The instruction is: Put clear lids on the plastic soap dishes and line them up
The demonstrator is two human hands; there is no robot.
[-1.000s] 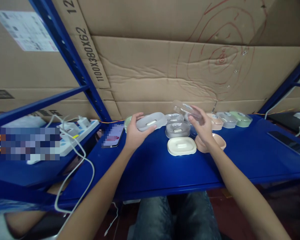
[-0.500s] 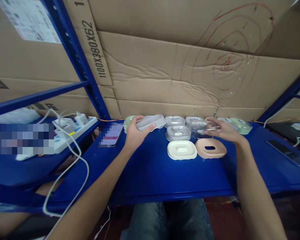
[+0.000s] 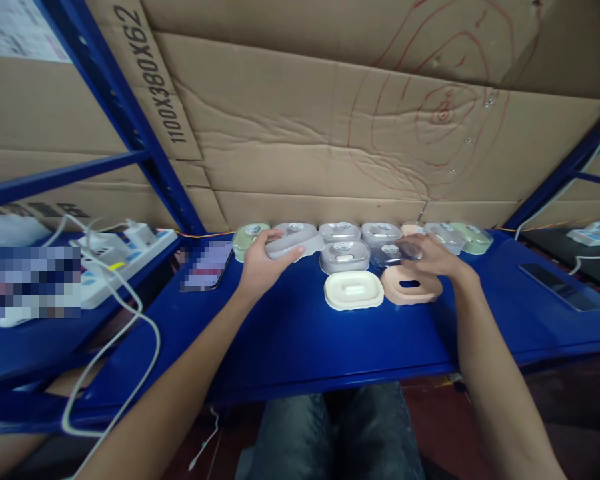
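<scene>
My left hand (image 3: 264,263) is closed around the edge of a pale grey oval plastic shell (image 3: 293,245), held tilted in front of a grey lidded container (image 3: 296,230). My right hand (image 3: 437,255) has its fingers closed on a clear plastic cover (image 3: 411,251), just right of a dark clear-topped container (image 3: 387,257). Whether the cover touches that container I cannot tell. Nearer me lie a cream oval lid (image 3: 354,291) with a raised middle and a peach oval lid (image 3: 399,292) with a slot, side by side on the blue table (image 3: 300,347).
Several clear-topped containers line the back, with a green one (image 3: 250,233) at the left end and another green one (image 3: 474,239) at the right. A phone (image 3: 207,265) lies left, a dark flat device (image 3: 560,287) right. A power strip (image 3: 125,273) trails white cables.
The view has shifted slightly. Both hands have come a little nearer to me with their pieces, uncovering a grey container behind the left hand and a peach one behind the right.
</scene>
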